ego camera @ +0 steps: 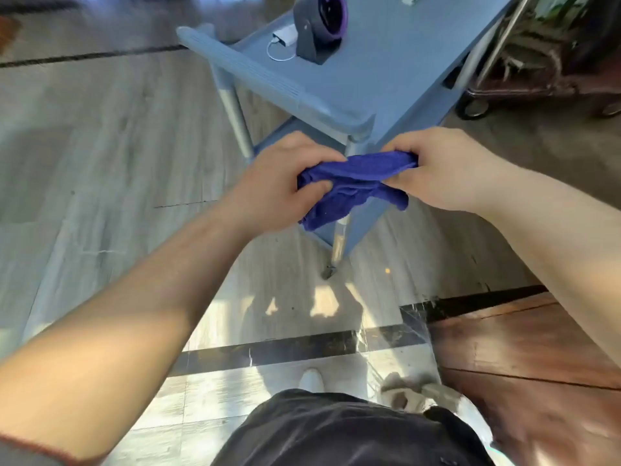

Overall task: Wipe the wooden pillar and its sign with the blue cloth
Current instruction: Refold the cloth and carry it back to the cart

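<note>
Head view, looking down past both forearms. The floor (100, 156) of pale wood-grain tiles fills most of the field and is crossed by a dark marble band (302, 348) near the person's feet. At lower right lies a reddish-brown wooden surface (524, 351), edge-on to the dark band; whether it belongs to the pillar cannot be told from this view.

A blue-grey utility cart (386, 79) stands ahead of the person, its top shelf tilted in the wide-angle view, its ridged handle (248, 72) at the left and a metal leg (339, 243) running down to the floor. On the top shelf stand a dark device with a purple ring (322, 25) and, just beside it, a small white box with a looped white cable (285, 40). A second wheeled trolley (537, 75) is partly seen at upper right, blurred.

The person's dark garment (336, 432) and a white shoe (312, 380) occupy the bottom edge.

The left hand (285, 186) and right hand (447, 169) are raised in front of the cart's near corner. Both are closed around the blue cloth (356, 183), the fingers and thumb of each curled into an end of it. The cloth is bunched and stretched between the two hands, held in the air, with a loose fold hanging below the left hand.
</note>
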### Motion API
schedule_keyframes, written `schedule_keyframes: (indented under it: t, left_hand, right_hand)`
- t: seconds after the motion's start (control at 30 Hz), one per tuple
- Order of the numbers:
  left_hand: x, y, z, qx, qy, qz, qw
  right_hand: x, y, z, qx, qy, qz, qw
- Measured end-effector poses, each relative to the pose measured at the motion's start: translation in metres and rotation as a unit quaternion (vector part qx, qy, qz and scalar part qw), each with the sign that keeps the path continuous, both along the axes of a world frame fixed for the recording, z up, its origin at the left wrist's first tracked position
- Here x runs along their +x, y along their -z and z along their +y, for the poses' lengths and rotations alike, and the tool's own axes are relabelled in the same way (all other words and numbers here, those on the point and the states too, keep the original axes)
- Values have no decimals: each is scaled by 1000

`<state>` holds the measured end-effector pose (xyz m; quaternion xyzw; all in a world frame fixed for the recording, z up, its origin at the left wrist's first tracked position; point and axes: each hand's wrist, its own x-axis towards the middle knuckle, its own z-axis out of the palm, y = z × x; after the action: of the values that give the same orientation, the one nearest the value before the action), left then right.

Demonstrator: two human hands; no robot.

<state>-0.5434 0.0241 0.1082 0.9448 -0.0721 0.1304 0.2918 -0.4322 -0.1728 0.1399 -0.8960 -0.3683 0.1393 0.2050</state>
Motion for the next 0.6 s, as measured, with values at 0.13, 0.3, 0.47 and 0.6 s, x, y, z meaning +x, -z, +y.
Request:
schedule_keyframes:
  t: [0.13, 0.3, 0.47, 0.6]
  left_hand:
    - [-2, 2, 52, -18, -29, 14, 999]
    - [14, -5, 98, -34, -69, -20, 997]
    - [52, -20, 129, -42, -136, -62, 988]
    - [84, -24, 146, -46, -172, -66, 982]
  right_hand:
    - [11, 5, 57, 33, -21, 11, 999]
    - [29, -2, 107, 74, -22, -14, 997]
    - [68, -15, 150, 139, 11, -13, 990]
    - [107, -11, 179, 184, 14, 16, 983]
